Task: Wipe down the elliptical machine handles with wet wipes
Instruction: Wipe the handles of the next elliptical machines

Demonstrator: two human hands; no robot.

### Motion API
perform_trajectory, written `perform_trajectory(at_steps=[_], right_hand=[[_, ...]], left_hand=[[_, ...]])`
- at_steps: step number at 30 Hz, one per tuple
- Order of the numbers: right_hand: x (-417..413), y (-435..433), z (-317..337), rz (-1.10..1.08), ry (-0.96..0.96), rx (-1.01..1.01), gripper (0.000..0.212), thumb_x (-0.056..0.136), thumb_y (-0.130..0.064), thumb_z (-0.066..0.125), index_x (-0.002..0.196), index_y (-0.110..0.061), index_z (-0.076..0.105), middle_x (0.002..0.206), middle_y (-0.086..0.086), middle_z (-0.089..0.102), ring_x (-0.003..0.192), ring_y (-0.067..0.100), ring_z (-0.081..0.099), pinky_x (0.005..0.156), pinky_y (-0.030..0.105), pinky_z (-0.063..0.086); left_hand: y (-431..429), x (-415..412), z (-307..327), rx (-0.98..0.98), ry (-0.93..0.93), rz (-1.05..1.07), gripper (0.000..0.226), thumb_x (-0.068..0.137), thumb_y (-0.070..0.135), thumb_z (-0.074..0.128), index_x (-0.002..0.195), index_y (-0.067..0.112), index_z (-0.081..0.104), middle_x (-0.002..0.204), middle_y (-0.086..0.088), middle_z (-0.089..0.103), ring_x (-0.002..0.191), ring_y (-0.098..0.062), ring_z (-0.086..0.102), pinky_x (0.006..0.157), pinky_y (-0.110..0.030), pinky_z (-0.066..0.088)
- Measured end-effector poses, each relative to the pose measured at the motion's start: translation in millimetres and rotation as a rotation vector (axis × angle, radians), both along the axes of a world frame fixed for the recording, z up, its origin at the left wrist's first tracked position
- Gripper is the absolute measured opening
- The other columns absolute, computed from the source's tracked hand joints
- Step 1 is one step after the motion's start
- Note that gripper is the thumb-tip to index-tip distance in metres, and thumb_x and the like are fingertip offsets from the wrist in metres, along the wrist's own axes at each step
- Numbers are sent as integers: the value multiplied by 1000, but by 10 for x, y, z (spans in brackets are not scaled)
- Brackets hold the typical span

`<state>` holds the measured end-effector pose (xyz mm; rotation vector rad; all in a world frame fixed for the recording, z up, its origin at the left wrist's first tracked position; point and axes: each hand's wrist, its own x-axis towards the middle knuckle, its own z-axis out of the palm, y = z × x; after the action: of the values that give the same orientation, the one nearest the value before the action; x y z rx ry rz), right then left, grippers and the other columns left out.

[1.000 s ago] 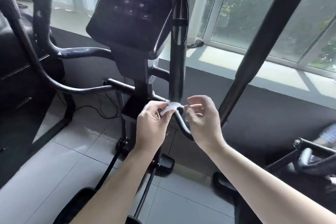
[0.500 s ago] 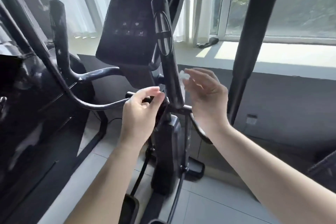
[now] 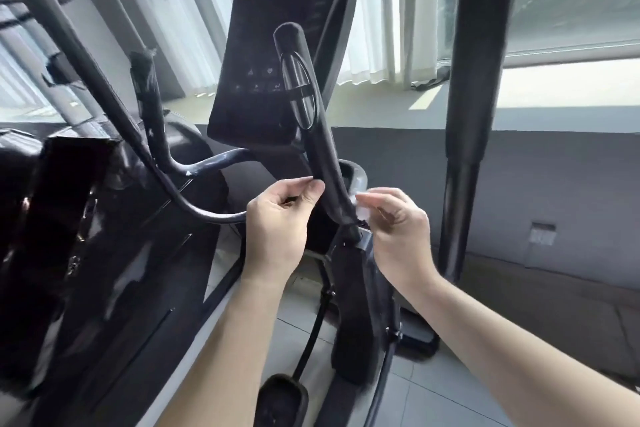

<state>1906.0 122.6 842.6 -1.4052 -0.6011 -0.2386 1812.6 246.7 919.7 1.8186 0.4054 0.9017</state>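
Now hands (image 3: pixel 277 222) (image 3: pixel 401 232) flank handle (image 3: pixel 320 149), right pinching wipe (image 3: pixel 360 202).

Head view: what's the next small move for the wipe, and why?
Probably press the wet wipe onto the handle and slide it upward. The right hand pinches it just beside the handle's lower end, the left hand sits on the opposite side, and nothing touches the length above.

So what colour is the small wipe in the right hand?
White, though blurred: the small wet wipe pinched by the right hand, head view.
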Motion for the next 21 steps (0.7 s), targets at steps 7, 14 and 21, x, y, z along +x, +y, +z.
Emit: perform_trajectory(at_steps=[7,14,21], right_hand=[[-72,183,520,158,-2,315,12,91,10,70,101,1,71,92,5,70,77,20,70,76,34,56],[-13,-23,-186,59,-170,71,16,89,7,76,85,-9,75,98,1,66,93,19,68,75,30,52],[-123,-4,165,67,-141,123,9,91,3,75,91,-5,75,99,5,62,86,24,64,73,33,53]], left_hand=[[-92,-10,26,-57,21,78,6,89,28,78,94,24,77,75,18,74,66,5,64,65,-7,45],[-225,-10,-84,-80,-12,134,9,93,23,74,101,19,76,66,18,68,61,5,61,62,-7,46],[-262,-58,-127,-52,7,131,10,92,17,74,96,27,74,85,19,76,82,5,69,73,-8,49]])
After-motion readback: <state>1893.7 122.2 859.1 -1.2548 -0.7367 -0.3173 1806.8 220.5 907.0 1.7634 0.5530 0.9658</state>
